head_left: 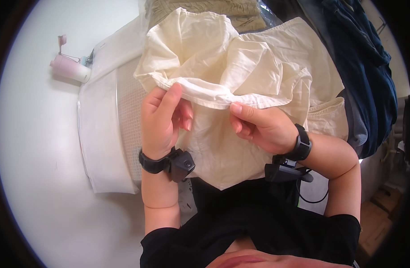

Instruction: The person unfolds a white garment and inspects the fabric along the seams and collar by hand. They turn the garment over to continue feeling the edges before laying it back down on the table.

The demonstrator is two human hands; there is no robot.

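Left hand [159, 119] and right hand [271, 127] pinch the cream cloth [245, 67] by its edge; open room lies between them.

Plain cream cloth [254, 62], navy garment [363, 67]

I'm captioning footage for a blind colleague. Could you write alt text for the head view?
A person's left hand and right hand pinch the edge of a rumpled cream cloth. Dark blue fabric lies to the right, a pink-and-white container to the left.
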